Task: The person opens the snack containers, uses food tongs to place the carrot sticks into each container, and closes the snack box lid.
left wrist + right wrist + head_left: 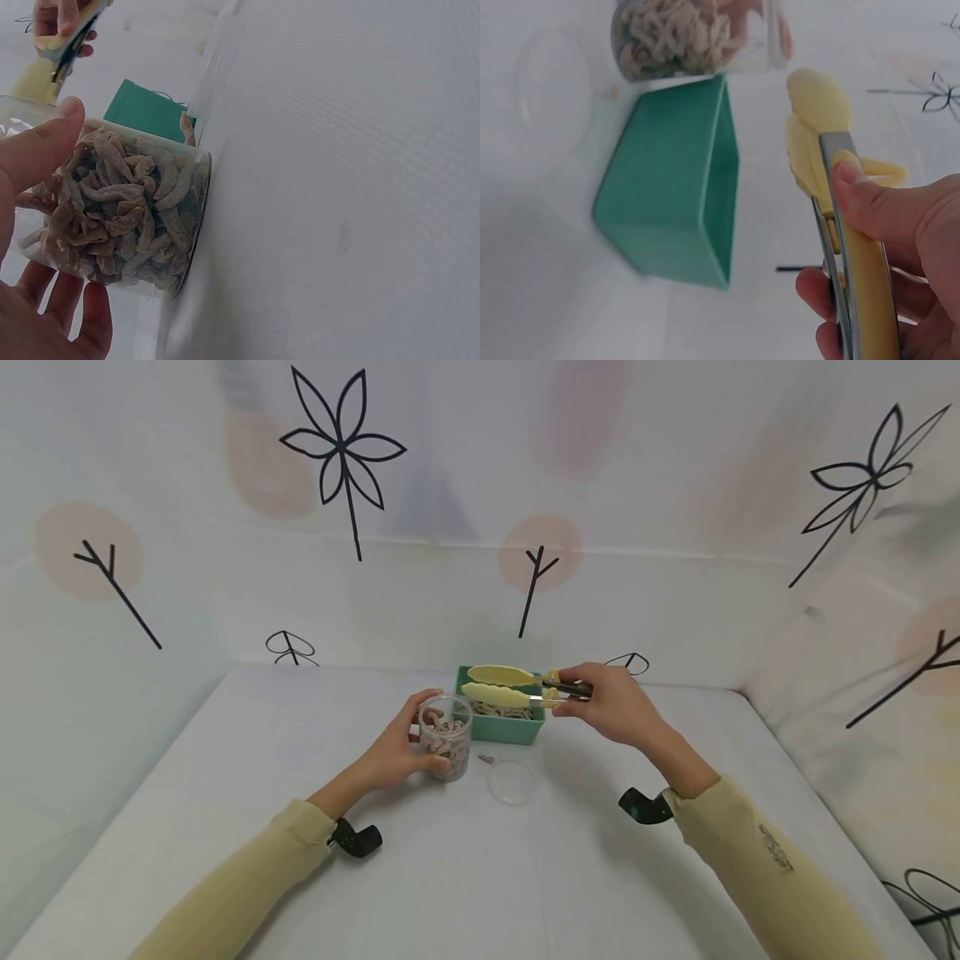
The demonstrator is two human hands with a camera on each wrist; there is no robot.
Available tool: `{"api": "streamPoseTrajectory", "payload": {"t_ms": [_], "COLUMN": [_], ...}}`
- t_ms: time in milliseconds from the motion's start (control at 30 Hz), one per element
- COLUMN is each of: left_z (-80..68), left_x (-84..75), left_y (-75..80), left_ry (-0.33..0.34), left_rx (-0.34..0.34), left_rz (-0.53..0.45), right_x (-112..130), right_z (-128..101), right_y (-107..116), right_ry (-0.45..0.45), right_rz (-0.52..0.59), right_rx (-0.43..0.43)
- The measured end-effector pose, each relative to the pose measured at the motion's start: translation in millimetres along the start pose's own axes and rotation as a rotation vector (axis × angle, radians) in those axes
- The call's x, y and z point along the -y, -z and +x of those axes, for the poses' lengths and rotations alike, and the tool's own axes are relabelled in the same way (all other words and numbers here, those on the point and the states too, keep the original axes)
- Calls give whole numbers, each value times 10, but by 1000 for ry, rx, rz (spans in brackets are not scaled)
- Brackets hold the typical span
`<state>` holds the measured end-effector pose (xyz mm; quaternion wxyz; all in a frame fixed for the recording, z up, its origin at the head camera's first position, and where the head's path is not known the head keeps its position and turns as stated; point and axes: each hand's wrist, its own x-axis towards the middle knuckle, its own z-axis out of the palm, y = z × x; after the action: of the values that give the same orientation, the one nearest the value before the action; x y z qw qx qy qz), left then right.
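Note:
My left hand (393,750) grips a clear plastic jar (447,739) that stands on the table, thumb on one side and fingers round the other. Wrinkled, pale brown dried strips (124,206) fill much of the jar, which has no lid on. In my right hand (607,702) is a pair of tongs (501,685) with pale yellow tips, held over a green rectangular box (506,729). The tong tips point left toward the jar's mouth, slightly apart with nothing seen between them. More shredded pieces show inside the green box, partly hidden by the tongs.
A clear round lid (512,783) lies flat on the white table (480,877) in front of the box. One small loose piece (487,759) lies between lid and jar. A white patterned cloth backdrop (450,593) rises behind the table.

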<state>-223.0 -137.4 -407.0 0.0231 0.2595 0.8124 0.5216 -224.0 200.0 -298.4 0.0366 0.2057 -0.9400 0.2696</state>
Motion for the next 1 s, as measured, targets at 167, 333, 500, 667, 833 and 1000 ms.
{"api": "streamPoseTrajectory", "payload": {"t_ms": [167, 333, 500, 667, 833, 1000], "left_z": [4, -9, -16, -3, 5, -10], "left_x": [-7, 7, 9, 10, 7, -31], "left_y": [3, 11, 18, 21, 13, 5], "left_ry": [-6, 1, -1, -2, 7, 26], "left_rx": [3, 1, 0, 4, 4, 6], "left_rz": [13, 14, 17, 2, -7, 1], "right_x": [-143, -227, -220, -127, -21, 27], "right_z": [82, 192, 288, 377, 488, 592], "right_y": [-46, -153, -221, -221, -220, -247], "right_ry": [-70, -78, -43, -45, -46, -36], "right_rz": [-77, -182, -275, -365, -446, -452], "right_rx": [18, 49, 98, 164, 277, 345]}}
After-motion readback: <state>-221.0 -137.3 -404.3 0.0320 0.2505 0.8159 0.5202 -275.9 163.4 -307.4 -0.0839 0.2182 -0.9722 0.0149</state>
